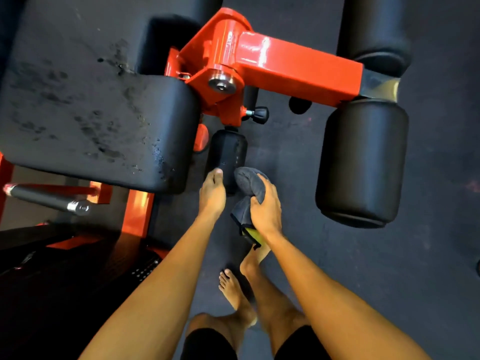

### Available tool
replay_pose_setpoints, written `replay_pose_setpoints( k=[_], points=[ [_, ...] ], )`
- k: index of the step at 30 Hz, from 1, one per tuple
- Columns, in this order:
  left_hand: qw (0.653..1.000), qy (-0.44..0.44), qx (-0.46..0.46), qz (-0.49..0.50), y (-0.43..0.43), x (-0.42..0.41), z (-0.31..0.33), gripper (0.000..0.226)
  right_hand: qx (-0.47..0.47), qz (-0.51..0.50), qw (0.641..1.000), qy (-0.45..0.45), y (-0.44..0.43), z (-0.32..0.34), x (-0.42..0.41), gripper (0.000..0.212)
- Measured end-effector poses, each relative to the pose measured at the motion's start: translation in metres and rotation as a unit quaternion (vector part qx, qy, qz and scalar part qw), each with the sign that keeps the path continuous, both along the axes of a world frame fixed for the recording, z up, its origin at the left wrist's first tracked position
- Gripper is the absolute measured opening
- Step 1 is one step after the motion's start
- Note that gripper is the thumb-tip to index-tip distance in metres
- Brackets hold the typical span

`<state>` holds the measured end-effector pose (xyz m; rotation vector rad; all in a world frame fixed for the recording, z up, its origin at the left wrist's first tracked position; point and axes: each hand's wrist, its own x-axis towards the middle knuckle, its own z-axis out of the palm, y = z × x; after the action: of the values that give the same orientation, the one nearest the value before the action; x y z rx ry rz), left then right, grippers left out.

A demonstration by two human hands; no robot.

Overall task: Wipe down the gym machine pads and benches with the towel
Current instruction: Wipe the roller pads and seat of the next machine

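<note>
Bare feet on the dark rubber floor, black shorts at the bottom edge. The person stands close in at the machine's leg end, both forearms reaching forward.

Right hand: fingers and thumb curled round a bunched grey towel. The wad sticks out ahead of the knuckles and touches the near right side of the small roller pad. Judged: bunching it gives a firm face for rubbing a curved surface. A yellow-green patch shows at the towel's tail under the wrist (tag or second cloth, cannot tell).

Left hand: fingers straight and pressed together, tips resting on the same roller's near left side. It holds nothing. It probably steadies the roller so it won't turn under the wipe.

Left of the hands, the wide seat pad is mottled with dark blotches that glisten toward its near corner. They could be damp or worn patches, I can't say which. A chrome-tipped bar sits below it.

To the right, well apart from the hands, is the large roller pad, matt and untouched by either hand.

Beyond are the orange frame, a black adjustment knob and a further roller.

Writing: none legible, and no logo or sticker shows on the frame or the pads
</note>
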<state>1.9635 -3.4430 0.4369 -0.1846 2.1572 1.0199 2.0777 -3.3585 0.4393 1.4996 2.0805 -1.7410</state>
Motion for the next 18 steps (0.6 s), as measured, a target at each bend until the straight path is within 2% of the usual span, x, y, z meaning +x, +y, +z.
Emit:
replay_pose_setpoints(
  k=[5, 9, 11, 16, 18],
  points=[
    [1.0, 0.0, 0.01, 0.007, 0.011, -0.031, -0.043, 0.049, -0.006, 0.007, 1.0, -0.006, 0.016, -0.049, -0.04, 0.066],
    [1.0, -0.026, 0.011, 0.009, 0.02, -0.044, -0.066, 0.048, 0.02, 0.006, 0.999, 0.031, 0.019, -0.082, -0.074, 0.067],
    [0.999, -0.029, 0.017, 0.03, 0.025, -0.052, -0.079, 0.047, 0.03, 0.007, 0.999, 0.019, 0.018, -0.097, -0.088, 0.068],
    [0.998, 0.026, 0.02, 0.054, 0.037, -0.075, -0.102, 0.039, 0.066, 0.118, 0.99, -0.028, 0.009, -0.131, -0.112, 0.076],
    [0.998, 0.012, 0.029, 0.061, 0.038, -0.078, -0.109, 0.042, 0.08, 0.129, 0.988, -0.04, 0.014, -0.142, -0.124, 0.077]
  ],
)
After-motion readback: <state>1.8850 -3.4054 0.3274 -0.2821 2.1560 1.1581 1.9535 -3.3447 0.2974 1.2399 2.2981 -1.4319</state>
